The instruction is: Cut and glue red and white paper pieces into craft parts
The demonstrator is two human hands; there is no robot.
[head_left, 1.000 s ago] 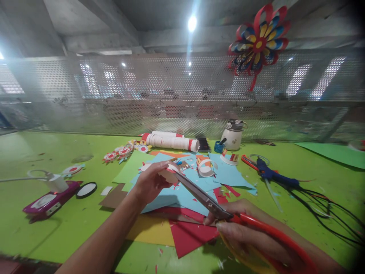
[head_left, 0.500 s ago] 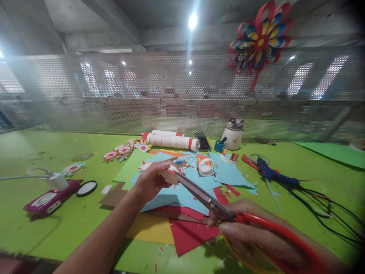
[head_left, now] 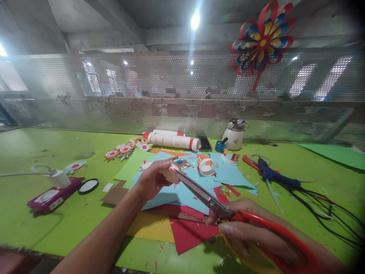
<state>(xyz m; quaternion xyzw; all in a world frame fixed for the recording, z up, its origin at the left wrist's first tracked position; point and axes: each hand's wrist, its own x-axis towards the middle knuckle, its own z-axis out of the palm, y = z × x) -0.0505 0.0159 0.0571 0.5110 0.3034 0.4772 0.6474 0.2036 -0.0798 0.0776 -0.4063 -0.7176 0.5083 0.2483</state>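
My right hand (head_left: 253, 232) is closed on a large pair of scissors (head_left: 199, 190) with red and yellow handles. Its blades point up and left to a small pale paper piece (head_left: 170, 176) with a red edge. My left hand (head_left: 155, 177) pinches that piece near the blade tips; the fingers partly hide it, so its full shape cannot be told. Beneath both hands lie light blue paper sheets (head_left: 162, 201), a red sheet (head_left: 189, 236) and a yellow sheet (head_left: 151, 226). Beyond the blades sits a white paper ring (head_left: 207, 167).
At right lies a blue hot glue gun (head_left: 275, 176) with black cables (head_left: 316, 207). A purple power strip (head_left: 54, 196) and a black-rimmed disc (head_left: 88, 186) are on the left. A white paper tube (head_left: 171, 140), a white bottle (head_left: 234, 136) and flower-like paper pieces (head_left: 125, 149) stand farther back.
The view has shifted very slightly, so the table items appear a little to the right. Both hands, the scissors and the paper piece keep nearly the same pose.
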